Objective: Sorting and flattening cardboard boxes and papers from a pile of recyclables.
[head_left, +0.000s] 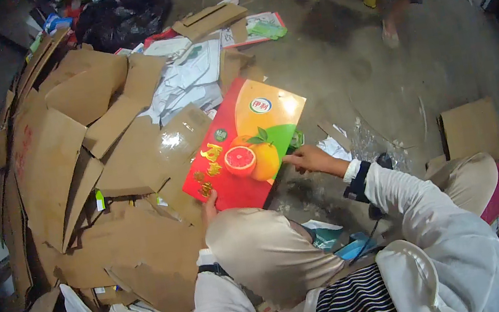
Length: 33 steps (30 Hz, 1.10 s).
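While you crouch on the concrete floor (pixel 372 73), you hold a flattened red carton panel printed with oranges (pixel 244 144) between both hands. Your left hand (pixel 208 208) grips its near lower corner, though the fingers are tucked behind the panel and I cannot tell how tightly they close. Your right hand (pixel 309 158) pinches the right edge, fingers curled onto it. The panel hangs tilted just above the floor, overlapping the right edge of the brown cardboard heap (pixel 83 168). You seem to be mid-sorting this sheet; the next move likely calls for swinging it left and laying it flat on that heap.
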Each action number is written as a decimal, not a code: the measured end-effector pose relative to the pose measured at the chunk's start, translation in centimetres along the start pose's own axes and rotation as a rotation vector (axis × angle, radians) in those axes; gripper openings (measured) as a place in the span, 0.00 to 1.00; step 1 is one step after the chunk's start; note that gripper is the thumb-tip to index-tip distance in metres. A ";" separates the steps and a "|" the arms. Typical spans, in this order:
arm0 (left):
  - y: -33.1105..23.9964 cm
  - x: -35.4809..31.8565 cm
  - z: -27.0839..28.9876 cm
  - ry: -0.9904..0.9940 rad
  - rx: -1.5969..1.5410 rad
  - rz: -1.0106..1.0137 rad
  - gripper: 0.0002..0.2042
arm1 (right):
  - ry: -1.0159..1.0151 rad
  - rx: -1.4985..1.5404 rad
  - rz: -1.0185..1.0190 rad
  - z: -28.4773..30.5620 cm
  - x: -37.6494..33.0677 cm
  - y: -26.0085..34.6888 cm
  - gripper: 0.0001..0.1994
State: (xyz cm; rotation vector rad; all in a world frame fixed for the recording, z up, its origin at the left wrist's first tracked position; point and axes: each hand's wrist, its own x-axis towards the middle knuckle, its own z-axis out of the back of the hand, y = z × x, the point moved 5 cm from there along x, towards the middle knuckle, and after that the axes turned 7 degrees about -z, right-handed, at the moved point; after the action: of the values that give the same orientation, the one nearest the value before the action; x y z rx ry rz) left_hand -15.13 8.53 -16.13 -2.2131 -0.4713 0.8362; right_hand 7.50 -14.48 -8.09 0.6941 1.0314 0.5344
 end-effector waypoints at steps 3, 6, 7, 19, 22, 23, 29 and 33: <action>-2.0 1.1 1.8 0.042 -0.016 -0.035 0.17 | -0.191 0.250 0.044 0.8 0.0 -0.8 0.24; -3.6 0.7 1.5 0.051 -0.012 -0.042 0.17 | -0.438 0.302 0.134 3.2 0.8 -1.2 0.28; -3.6 0.2 0.4 0.028 -0.041 0.021 0.17 | -0.536 0.295 0.168 4.3 0.8 -1.1 0.28; -11.2 -5.0 -9.1 -0.012 0.260 -0.152 0.16 | -0.610 0.265 0.322 12.5 -1.1 2.7 0.22; -12.1 -5.8 -11.0 0.009 0.250 -0.184 0.16 | -0.576 0.149 0.275 12.7 -1.9 2.5 0.15; -12.6 -6.3 -11.4 -0.052 0.340 -0.200 0.16 | -0.477 0.350 0.378 12.2 -2.3 2.6 0.14; -14.4 -6.7 -11.3 0.089 0.190 -0.373 0.17 | -0.521 0.512 0.596 11.4 -5.2 3.9 0.11; -15.8 -7.3 -12.5 0.138 0.222 -0.314 0.18 | -0.333 0.389 0.531 12.1 -5.4 2.9 0.14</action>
State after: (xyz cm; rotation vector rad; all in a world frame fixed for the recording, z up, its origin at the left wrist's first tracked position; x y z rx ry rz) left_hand -13.13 9.12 5.23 -1.9139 -0.6087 0.5375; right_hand 15.88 -19.45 1.28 1.3739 0.6333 0.6508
